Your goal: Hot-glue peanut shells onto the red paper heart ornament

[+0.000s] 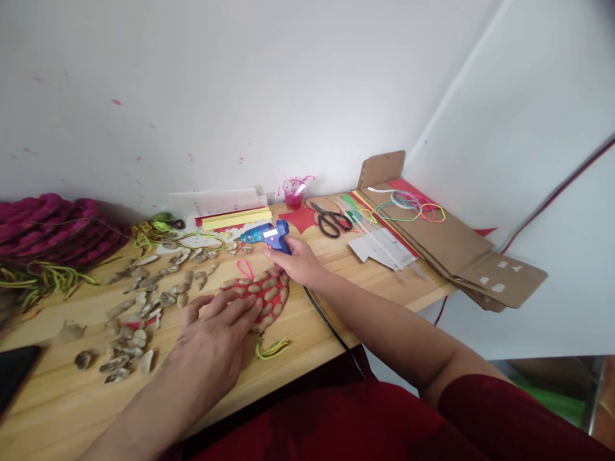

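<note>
My right hand [296,259] grips a blue glue gun [267,235] by its handle, its nozzle pointing left just above the table. Below it lies a red round piece [267,294] covered with pale shells, with a pink loop at its top. My left hand [216,339] lies flat with its fingers stretched out, the fingertips pressing on the left edge of that red piece. Loose shells [144,301] are scattered over the wooden table [317,333] to the left of my left hand. The gun's black cable [331,330] runs off the table's front edge.
Black scissors [331,221], a pink cup [294,192], yellow strips [235,219] and glue sticks [384,246] lie at the back. Flattened cardboard [461,250] with coloured cords overhangs the right end. Magenta yarn [48,224] and green strings [48,278] pile at the left. A dark object [14,371] sits at the left edge.
</note>
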{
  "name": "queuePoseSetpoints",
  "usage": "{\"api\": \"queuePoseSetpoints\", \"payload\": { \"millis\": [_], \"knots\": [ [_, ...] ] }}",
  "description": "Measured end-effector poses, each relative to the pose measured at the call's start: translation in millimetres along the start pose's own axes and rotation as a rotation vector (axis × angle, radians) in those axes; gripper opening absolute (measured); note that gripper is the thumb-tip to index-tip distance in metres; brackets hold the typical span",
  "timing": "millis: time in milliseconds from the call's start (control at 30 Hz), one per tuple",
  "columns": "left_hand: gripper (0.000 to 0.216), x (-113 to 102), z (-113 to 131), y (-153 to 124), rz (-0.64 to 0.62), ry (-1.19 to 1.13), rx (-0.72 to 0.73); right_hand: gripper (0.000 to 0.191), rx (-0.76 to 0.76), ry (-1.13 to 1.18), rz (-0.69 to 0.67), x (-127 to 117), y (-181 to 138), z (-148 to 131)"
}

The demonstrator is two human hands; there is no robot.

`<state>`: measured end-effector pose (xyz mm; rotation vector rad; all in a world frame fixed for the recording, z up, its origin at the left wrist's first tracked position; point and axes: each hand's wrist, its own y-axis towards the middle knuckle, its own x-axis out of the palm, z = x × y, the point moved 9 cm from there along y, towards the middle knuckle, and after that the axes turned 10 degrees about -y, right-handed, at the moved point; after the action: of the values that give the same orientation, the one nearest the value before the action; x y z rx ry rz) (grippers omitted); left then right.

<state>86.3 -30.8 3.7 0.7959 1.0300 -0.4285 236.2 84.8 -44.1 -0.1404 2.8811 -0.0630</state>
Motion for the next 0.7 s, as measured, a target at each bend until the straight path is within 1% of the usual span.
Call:
{"api": "queuePoseSetpoints", "payload": {
  "millis": [167, 267, 467, 700],
  "knots": [
    [0.032, -6.4, 7.0, 4.5, -0.029, -0.018, 0.005, 0.021, -0.024, 0.0, 0.01, -0.8, -0.2, -2.3],
    [0.029, -5.6, 6.7, 6.3, -0.076, -0.017, -0.011, 0.02, -0.013, 0.014, 0.006, -0.4, -1.0, -3.5],
    [0.031, -4.0, 5.7, 7.3, -0.144, -0.033, -0.068, 0.019, -0.001, 0.02, 0.027, -2.1, -1.9, -6.7],
    [0.035, -6.2, 9.1, 4.0, -0.117, -0.036, -0.116, 0.018, 0.029, 0.022, 0.027, -1.4, -4.2, -7.1]
  ]
}}
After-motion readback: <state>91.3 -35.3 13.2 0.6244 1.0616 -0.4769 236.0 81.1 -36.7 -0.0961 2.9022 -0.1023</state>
